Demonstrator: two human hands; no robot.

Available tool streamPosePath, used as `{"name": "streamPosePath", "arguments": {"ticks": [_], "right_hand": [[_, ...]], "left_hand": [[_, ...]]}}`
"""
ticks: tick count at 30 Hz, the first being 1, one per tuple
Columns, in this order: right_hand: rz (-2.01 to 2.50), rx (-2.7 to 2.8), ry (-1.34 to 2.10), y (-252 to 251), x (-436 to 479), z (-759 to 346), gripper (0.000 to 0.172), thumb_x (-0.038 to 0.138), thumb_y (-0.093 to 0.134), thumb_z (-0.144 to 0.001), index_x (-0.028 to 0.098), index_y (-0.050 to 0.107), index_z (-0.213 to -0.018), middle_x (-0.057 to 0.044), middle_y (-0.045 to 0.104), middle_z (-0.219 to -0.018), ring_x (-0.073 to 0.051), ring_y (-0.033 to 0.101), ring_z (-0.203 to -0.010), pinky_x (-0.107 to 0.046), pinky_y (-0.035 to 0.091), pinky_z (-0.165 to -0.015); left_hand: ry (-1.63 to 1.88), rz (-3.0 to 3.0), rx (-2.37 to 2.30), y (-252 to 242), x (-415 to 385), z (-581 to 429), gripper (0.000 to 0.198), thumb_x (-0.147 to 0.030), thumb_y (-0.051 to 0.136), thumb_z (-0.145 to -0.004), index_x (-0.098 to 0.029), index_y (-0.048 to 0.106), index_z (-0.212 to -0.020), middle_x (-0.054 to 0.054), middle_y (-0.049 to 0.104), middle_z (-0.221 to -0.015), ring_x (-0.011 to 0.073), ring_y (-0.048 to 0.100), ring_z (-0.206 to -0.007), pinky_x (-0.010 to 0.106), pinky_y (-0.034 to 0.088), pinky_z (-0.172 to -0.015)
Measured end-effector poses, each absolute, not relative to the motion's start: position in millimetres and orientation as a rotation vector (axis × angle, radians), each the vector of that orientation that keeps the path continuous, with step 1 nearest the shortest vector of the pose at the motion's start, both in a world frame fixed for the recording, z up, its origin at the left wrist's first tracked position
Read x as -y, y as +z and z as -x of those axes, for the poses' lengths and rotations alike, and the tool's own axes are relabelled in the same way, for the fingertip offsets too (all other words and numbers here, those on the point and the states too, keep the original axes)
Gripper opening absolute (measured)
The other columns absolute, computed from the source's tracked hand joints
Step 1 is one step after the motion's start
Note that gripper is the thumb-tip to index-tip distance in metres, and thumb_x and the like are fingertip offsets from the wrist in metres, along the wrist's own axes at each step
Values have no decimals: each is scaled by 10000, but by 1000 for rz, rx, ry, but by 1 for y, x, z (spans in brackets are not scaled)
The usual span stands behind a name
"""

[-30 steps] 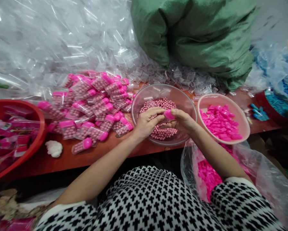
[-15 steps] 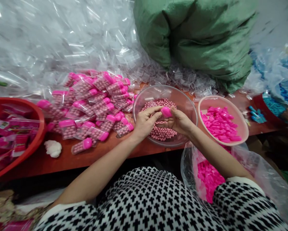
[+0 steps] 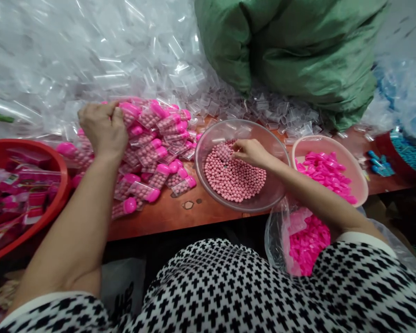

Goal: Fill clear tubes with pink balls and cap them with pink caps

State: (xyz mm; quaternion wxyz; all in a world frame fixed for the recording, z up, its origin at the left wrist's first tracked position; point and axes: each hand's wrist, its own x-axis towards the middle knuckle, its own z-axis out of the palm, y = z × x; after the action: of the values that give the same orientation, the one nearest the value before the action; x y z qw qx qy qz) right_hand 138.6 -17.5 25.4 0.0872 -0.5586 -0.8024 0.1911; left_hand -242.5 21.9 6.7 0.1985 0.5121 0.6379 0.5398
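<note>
My left hand [image 3: 102, 127] is closed in a fist on top of the pile of filled, pink-capped tubes [image 3: 152, 152] on the red-brown table. A pink cap sticks out beside its fingers, so it seems to grip one capped tube [image 3: 129, 109]. My right hand [image 3: 251, 152] reaches into the clear bowl [image 3: 273, 143] of small pink balls [image 3: 233, 178]. Its fingertips are pinched on a clear tube [image 3: 225, 150] that lies among the balls.
A pink bowl of pink caps [image 3: 357, 192] stands right of the clear bowl, above a plastic bag of more caps [image 3: 308, 240]. A red basin of pink packets [image 3: 57, 162] is at the left. Behind lie heaped clear tubes [image 3: 90, 55], a green sack [image 3: 291, 55] and blue parts [image 3: 402, 148].
Both hands were together over the clear bowl, pressing a pink cap on a tube. Now my left hand has swung left onto the pile and my right hand has dipped into the balls.
</note>
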Motion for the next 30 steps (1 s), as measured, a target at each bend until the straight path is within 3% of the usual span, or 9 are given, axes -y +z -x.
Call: {"name": "streamPosePath", "arguments": {"ticks": [5,7,9,11,14,16,23,27,30], "right_hand": [[1766,2742,230,22,15,-105,456,259,602,-930,193,581,-1381,-159,665,-1313,-300,684,-1068,-364,515,-842],[1735,2798,188,17,14,-100,464,256,564,-951,198,557,-1411,-167,633,-1343,-290,693,-1033,-350,514,-809],[1691,2787,203,11,12,-100,427,243,555,-955,180,580,-1376,-172,633,-1330,-274,690,-1020,-329,502,-794],[1681,2709,308,8,8,-102,321,212,609,-917,146,656,-1228,-161,681,-1235,-256,680,-1008,-311,484,-800],[1692,2433,624,12,4,-111,58,175,706,-834,136,684,-871,-78,730,-912,-202,666,-859,-289,462,-765],[1622,2158,902,18,8,-118,140,207,735,-815,150,624,-751,-21,679,-733,-158,637,-715,-275,463,-696],[1251,1619,1314,45,59,-143,476,544,859,-695,168,575,-761,16,626,-641,-110,615,-585,-238,511,-568],[1175,1636,1255,48,77,-162,446,584,760,-810,177,580,-832,27,611,-676,-105,626,-598,-226,526,-567],[1098,1761,1129,47,80,-178,306,470,693,-902,173,624,-925,11,638,-773,-104,630,-640,-232,533,-601]], "left_hand": [[1183,-1740,-2159,21,-18,233,393,-397,592,-1008,-225,577,-1362,-57,581,-1378,169,434,-1405,435,274,-1189],[1254,-1781,-2094,22,-15,232,380,-421,568,-1022,-227,554,-1348,-3,550,-1402,214,397,-1447,460,345,-981],[1330,-1847,-2002,20,-9,227,376,-434,557,-1033,-185,546,-1314,91,521,-1418,292,353,-1478,415,268,-773],[1390,-1943,-1898,20,-1,212,420,-467,569,-1026,-140,555,-1290,136,536,-1397,334,374,-1462,397,231,-748],[1522,-2067,-1672,23,18,172,423,-484,627,-977,-165,641,-1256,76,673,-1261,244,589,-1252,441,413,-867],[1419,-2137,-1453,26,32,138,353,-398,636,-962,-177,685,-1233,56,734,-1140,186,663,-1048,414,480,-943],[886,-1780,-948,18,55,55,244,-321,664,-846,-140,749,-985,66,759,-912,202,693,-850,320,557,-799],[801,-1347,-771,14,59,41,381,-428,776,-739,-131,750,-975,65,738,-880,179,677,-755,313,591,-713],[700,-1220,-739,18,63,37,453,-471,863,-643,-147,770,-946,59,740,-880,174,682,-748,312,603,-708]]}}
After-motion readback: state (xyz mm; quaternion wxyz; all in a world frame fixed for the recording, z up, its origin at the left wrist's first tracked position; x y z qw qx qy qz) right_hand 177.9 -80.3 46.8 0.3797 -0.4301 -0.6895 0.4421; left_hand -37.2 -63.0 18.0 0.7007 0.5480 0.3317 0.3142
